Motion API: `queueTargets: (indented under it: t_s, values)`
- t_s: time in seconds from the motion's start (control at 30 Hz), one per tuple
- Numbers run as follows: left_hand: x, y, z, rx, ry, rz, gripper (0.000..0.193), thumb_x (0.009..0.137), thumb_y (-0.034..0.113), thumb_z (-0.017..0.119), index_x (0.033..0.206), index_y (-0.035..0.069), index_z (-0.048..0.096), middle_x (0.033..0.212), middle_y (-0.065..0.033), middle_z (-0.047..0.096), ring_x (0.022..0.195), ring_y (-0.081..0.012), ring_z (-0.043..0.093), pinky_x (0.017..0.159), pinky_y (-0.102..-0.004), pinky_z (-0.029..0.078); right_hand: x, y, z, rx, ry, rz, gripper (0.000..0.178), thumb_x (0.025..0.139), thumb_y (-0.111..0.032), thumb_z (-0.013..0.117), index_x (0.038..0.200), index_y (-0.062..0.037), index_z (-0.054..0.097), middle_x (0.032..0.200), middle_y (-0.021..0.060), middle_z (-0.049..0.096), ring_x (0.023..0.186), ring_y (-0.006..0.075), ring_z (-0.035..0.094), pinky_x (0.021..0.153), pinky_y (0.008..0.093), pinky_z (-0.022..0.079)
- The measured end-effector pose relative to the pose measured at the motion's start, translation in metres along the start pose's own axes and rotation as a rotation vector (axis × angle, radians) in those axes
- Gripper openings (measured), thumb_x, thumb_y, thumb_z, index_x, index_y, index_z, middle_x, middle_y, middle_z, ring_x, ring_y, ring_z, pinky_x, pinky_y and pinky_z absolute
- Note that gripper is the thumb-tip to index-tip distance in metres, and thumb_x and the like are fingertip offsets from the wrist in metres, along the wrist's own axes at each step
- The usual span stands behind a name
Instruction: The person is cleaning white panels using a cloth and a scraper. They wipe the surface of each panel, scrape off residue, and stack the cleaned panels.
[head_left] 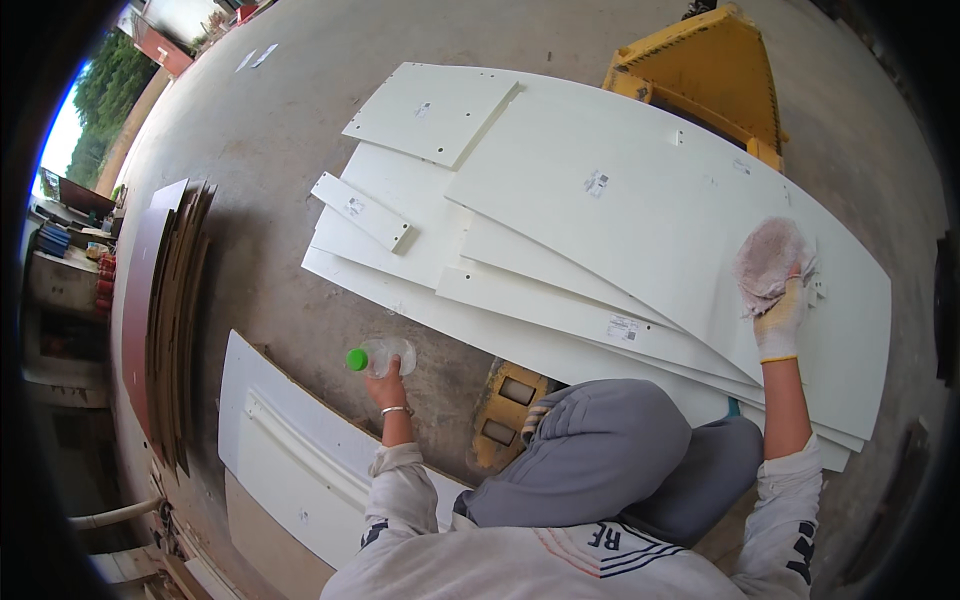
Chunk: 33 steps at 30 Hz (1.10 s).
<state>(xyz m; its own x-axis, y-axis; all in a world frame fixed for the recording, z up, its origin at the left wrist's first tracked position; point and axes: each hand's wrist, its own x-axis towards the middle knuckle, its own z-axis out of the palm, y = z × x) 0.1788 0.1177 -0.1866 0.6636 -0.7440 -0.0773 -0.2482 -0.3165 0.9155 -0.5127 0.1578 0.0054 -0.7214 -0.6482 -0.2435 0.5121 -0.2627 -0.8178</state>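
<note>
My bare left hand point(388, 388) is wrapped round a transparent plastic bottle point(388, 353) with a green cap point(357, 359). The bottle lies nearly sideways in the grip, its cap toward the left, over the gap between the panel stack and a lower board. On my right hand point(779, 322) is a white knitted glove with a yellow cuff edge. It grips a crumpled pinkish cloth point(768, 262), which rests on the right part of a large white panel point(620, 190). The fingers under the cloth are partly hidden.
Smaller white panels point(430, 110) and a narrow white strip point(362, 212) lie at the stack's left. A yellow metal frame point(700, 75) stands behind. Leaning brown boards point(165, 320) are at far left; a white board point(300, 450) lies near left. A yellow part point(510, 405) shows beside my knee.
</note>
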Motion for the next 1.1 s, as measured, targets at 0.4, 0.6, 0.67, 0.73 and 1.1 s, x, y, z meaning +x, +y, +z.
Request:
queueTargets:
  t_s: [0.4,0.6,0.67,0.73,1.1]
  values:
    - [-0.045,-0.029,0.005,0.082,-0.282,-0.754,0.025,0.098,0.007,0.068,0.119,-0.005,0.064,0.103,-0.0091,0.071,0.083,-0.0142,0.065,0.062,-0.0317,0.054,-0.088,0.167,0.145,-1.659,-0.941,-0.904,0.062,0.098,-0.042,0.059,0.15,-0.0088,0.055,0.157,0.0143,0.053,0.154,0.0353,0.037,0.131,0.0521,0.015]
    - [-0.077,0.2,0.151,0.02,-0.575,0.432,0.021,0.102,0.009,0.062,0.118,-0.002,0.068,0.107,-0.0081,0.074,0.097,-0.0134,0.068,0.078,-0.0279,0.054,-0.092,0.171,0.104,-1.764,-0.894,-0.915,0.063,0.096,-0.046,0.062,0.149,-0.0115,0.057,0.154,0.0091,0.057,0.151,0.0316,0.041,0.131,0.0553,0.015]
    - [-0.055,0.264,0.21,0.108,-0.641,0.724,0.023,0.103,0.011,0.062,0.122,0.001,0.069,0.118,-0.0096,0.074,0.103,-0.019,0.069,0.086,-0.0315,0.055,-0.101,0.122,0.053,-1.859,-0.846,-0.856,0.066,0.095,-0.045,0.064,0.15,-0.0096,0.056,0.155,0.0104,0.056,0.152,0.0317,0.039,0.131,0.0556,0.013]
    - [-0.031,0.295,0.283,0.241,-0.716,0.98,0.033,0.103,0.019,0.063,0.132,0.004,0.066,0.136,-0.0167,0.066,0.125,-0.0314,0.06,0.105,-0.0433,0.048,-0.114,0.073,-0.016,-2.036,-0.704,-0.728,0.069,0.093,-0.042,0.065,0.151,-0.007,0.053,0.159,0.0128,0.049,0.155,0.0328,0.033,0.131,0.0553,0.009]
    - [-0.012,0.268,0.384,1.071,-0.845,1.314,0.075,0.11,0.052,0.038,0.169,0.012,0.015,0.174,-0.0259,0.008,0.162,-0.0455,0.002,0.128,-0.0602,0.003,-0.133,0.133,0.035,-1.84,-0.471,-0.542,0.067,0.1,-0.055,0.053,0.156,-0.018,0.052,0.168,0.0036,0.04,0.16,0.0296,0.024,0.132,0.056,-0.003]
